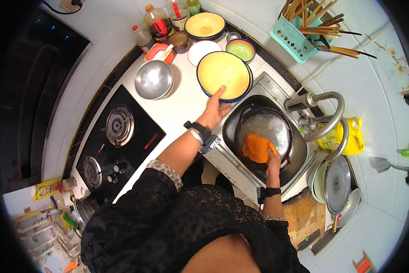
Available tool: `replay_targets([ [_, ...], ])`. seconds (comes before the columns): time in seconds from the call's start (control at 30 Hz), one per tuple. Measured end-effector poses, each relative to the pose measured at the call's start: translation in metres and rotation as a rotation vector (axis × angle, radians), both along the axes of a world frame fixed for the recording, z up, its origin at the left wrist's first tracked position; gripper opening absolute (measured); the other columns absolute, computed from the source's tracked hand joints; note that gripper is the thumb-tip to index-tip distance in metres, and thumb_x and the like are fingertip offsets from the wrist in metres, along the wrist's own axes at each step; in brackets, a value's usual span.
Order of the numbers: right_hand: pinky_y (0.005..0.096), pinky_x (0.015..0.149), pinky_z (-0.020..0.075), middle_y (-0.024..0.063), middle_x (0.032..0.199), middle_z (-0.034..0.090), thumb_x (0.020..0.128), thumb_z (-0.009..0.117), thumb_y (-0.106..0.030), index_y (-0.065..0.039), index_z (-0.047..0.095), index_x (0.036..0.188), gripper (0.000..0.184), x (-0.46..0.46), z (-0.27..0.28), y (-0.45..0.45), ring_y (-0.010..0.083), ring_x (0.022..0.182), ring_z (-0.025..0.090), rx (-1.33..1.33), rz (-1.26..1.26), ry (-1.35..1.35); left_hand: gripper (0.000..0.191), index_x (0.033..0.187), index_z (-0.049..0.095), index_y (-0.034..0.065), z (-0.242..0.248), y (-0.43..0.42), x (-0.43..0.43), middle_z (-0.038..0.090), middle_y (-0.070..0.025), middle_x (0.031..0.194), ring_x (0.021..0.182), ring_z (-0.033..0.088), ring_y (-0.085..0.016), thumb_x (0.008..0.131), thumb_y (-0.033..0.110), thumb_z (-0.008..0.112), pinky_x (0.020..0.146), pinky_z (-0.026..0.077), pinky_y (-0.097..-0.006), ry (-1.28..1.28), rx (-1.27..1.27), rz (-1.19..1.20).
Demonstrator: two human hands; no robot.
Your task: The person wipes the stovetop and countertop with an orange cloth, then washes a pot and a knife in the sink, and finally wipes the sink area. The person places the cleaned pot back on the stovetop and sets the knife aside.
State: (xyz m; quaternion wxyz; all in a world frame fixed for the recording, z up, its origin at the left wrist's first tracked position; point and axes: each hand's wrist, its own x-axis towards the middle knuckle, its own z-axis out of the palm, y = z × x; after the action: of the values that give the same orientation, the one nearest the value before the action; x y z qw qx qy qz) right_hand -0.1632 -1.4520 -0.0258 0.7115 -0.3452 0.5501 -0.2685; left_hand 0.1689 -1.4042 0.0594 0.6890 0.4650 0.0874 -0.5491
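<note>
My left hand (215,108) grips the near rim of a stack of yellow bowls (223,73) with blue edges, its thumb inside the top one. The stack is over the white countertop (172,117), by the sink's left corner; whether it rests there I cannot tell. In the stainless steel sink (301,160) sits a dark wok (266,123) with a wet, shiny inside. My right hand (273,160) holds an orange cloth (257,148) against the inside of the wok. The fingers of that hand are partly hidden by the cloth.
A curved faucet (337,102) reaches over the sink's right side, with a yellow jug (354,136) behind it. Left are a steel bowl (153,79) and a gas cooktop (121,146). More yellow bowls (204,25) and a green bowl (240,50) stand at the back. A wooden board (303,218) lies right.
</note>
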Motion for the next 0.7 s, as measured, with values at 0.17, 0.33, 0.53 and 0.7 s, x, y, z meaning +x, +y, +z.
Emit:
replay_targets([
  [0.17,0.0269,0.082,0.0487,0.0031,0.106,0.066,0.092,0.067,-0.015,-0.003,0.061,0.116,0.028,-0.007,-0.016,0.029,0.0147,0.096,0.063,-0.018,-0.039,0.004,0.036,0.120,0.053,0.0022,-0.031,-0.019,0.020,0.065,-0.0166,0.109,0.083,0.069,-0.026,0.089,0.018,0.064,0.060,0.061,-0.0350,-0.048,0.198,0.207],
  [0.33,0.0269,0.081,0.0503,0.0034,0.107,0.067,0.091,0.067,-0.013,-0.003,0.062,0.114,0.026,-0.019,-0.032,0.039,0.0140,0.097,0.064,-0.045,-0.084,-0.011,0.025,0.110,0.055,-0.0052,-0.049,-0.010,0.037,0.065,-0.0179,0.102,0.085,0.069,-0.028,0.088,0.005,0.060,0.063,0.061,-0.0399,-0.081,0.174,0.208],
  [0.53,0.0262,0.085,0.0472,0.0024,0.107,0.065,0.092,0.065,-0.012,-0.002,0.063,0.114,0.025,-0.028,-0.021,0.037,0.0130,0.098,0.061,-0.013,-0.139,-0.066,0.022,0.104,0.060,0.0007,-0.052,0.030,0.060,0.066,-0.0130,0.095,0.078,0.066,-0.025,0.085,0.009,0.064,0.054,0.054,-0.0363,-0.228,0.218,0.090],
  [0.7,0.0247,0.084,0.0451,0.0011,0.104,0.064,0.093,0.064,-0.014,-0.002,0.063,0.114,0.024,-0.032,0.011,0.027,0.0118,0.094,0.059,-0.107,-0.114,0.026,0.027,0.108,0.061,0.0011,-0.050,0.107,0.089,0.068,-0.0107,0.094,0.072,0.066,-0.022,0.084,0.013,0.064,0.053,0.054,-0.0321,-0.269,0.197,0.002],
])
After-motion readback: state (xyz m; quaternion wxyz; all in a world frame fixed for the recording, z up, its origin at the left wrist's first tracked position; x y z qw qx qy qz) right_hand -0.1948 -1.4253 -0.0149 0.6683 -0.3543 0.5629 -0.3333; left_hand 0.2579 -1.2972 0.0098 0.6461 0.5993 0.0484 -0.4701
